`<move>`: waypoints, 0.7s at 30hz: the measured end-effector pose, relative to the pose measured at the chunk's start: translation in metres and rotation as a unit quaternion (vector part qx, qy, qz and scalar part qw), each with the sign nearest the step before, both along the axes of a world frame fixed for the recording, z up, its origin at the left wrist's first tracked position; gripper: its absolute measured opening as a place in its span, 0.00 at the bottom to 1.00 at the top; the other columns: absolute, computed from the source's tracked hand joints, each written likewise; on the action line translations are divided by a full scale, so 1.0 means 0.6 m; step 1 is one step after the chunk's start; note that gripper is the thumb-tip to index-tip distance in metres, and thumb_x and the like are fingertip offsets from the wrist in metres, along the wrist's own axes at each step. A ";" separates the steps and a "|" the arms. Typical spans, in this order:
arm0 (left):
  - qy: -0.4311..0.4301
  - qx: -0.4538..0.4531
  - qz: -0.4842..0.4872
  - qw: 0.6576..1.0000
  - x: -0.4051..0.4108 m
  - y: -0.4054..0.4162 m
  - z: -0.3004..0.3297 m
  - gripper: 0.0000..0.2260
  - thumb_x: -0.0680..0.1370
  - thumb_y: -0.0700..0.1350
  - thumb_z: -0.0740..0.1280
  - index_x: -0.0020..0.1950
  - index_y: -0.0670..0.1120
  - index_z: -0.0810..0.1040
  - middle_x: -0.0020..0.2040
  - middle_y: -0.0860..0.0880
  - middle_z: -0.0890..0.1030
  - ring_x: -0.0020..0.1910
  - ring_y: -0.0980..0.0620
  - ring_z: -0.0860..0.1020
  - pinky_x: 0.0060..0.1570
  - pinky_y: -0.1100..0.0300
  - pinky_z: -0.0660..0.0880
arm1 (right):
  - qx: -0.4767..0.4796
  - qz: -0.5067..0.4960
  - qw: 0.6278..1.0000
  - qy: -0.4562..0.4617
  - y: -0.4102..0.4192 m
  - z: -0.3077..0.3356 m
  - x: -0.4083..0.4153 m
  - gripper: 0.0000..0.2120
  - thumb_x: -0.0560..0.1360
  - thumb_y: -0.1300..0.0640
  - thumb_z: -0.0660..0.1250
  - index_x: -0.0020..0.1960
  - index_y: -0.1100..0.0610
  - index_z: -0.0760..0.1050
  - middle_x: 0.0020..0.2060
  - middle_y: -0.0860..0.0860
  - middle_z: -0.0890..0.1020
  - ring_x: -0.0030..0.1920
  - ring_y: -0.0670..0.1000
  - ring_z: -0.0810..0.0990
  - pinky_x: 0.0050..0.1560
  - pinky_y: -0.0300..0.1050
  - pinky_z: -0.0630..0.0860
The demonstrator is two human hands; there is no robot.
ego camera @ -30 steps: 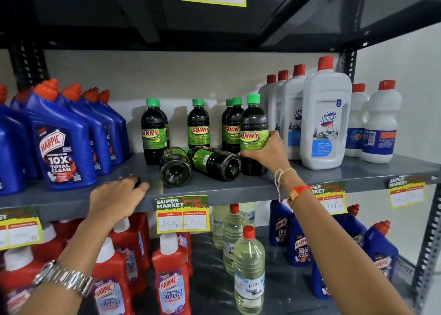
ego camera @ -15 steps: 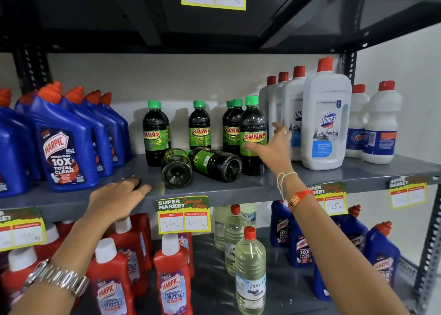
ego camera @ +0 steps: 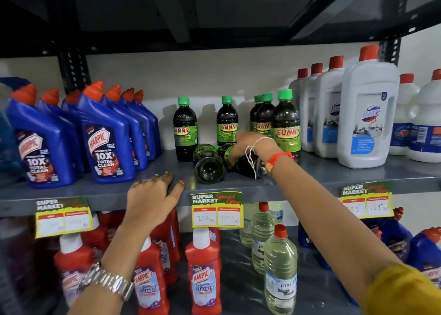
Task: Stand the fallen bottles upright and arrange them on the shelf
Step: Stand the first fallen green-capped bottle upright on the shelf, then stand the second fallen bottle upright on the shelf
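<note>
Grey metal makes up the shelf [ego camera: 334, 181], and it is full of cleaning bottles. In the middle, two dark bottles with green labels lie on their sides. The left fallen bottle [ego camera: 209, 164] points its round bottom at us, near the front edge. The right fallen bottle [ego camera: 248, 164] lies just beside it, touching or almost touching, and an arm hides most of it. Behind them, farther back, stand the upright Sunny bottles [ego camera: 286, 126] with green caps, five in all, some on the left and more bunched on the right. The right hand [ego camera: 248, 145] reaches in from the right and lies on top of the right fallen bottle, with the fingers curled down over it; it is a bit blurry, so I cannot tell if it grips the bottle tight. A red band and white string sit on that wrist. The left hand [ego camera: 152, 195] lies flat and open on the front edge of the shelf, left of the fallen bottles, and holds nothing. Blue Harpic bottles [ego camera: 105, 142] stand far left, and big white bottles [ego camera: 367, 114] stand on the right. A yellow price tag [ego camera: 217, 210] hangs under the fallen bottles.
</note>
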State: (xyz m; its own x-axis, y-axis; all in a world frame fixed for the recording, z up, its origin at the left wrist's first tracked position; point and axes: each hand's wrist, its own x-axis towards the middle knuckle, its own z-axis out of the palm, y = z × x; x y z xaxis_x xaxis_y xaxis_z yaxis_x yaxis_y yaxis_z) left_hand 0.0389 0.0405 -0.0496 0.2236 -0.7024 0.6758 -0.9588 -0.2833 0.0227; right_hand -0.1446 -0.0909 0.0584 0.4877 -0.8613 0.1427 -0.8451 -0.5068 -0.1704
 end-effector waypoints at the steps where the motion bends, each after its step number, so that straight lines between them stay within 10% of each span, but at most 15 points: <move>1: -0.001 -0.005 0.001 1.000 0.000 0.001 -0.001 0.27 0.72 0.62 0.45 0.51 0.50 0.78 0.46 0.47 0.83 0.43 0.46 0.81 0.41 0.55 0.72 | 0.000 -0.008 1.000 0.020 -0.006 -0.004 0.005 0.26 0.68 0.49 0.72 0.61 0.60 0.73 0.59 0.57 0.79 0.56 0.58 0.78 0.57 0.50 0.76; 11: -0.005 -0.028 0.004 1.000 -0.004 0.003 -0.001 0.25 0.72 0.60 0.50 0.46 0.47 0.82 0.39 0.48 0.85 0.38 0.47 0.81 0.39 0.56 0.72 | -0.057 -0.055 0.985 -0.151 -0.024 -0.018 0.004 0.30 0.59 0.45 0.77 0.53 0.59 0.71 0.49 0.55 0.78 0.55 0.59 0.79 0.49 0.48 0.75; 16: -0.007 -0.037 0.003 0.999 -0.005 0.002 0.000 0.27 0.72 0.61 0.49 0.48 0.47 0.82 0.41 0.47 0.85 0.38 0.47 0.81 0.40 0.56 0.72 | -0.058 -0.034 0.900 -0.431 -0.024 -0.002 -0.009 0.38 0.57 0.50 0.79 0.62 0.63 0.71 0.48 0.53 0.78 0.51 0.53 0.77 0.55 0.48 0.78; 21: -0.006 -0.035 0.009 0.999 -0.005 0.002 -0.001 0.26 0.72 0.60 0.50 0.47 0.47 0.83 0.40 0.46 0.85 0.38 0.46 0.82 0.39 0.56 0.73 | -0.042 -0.019 0.853 -0.519 -0.023 -0.005 -0.011 0.36 0.53 0.52 0.80 0.59 0.58 0.74 0.53 0.53 0.81 0.55 0.52 0.79 0.54 0.44 0.77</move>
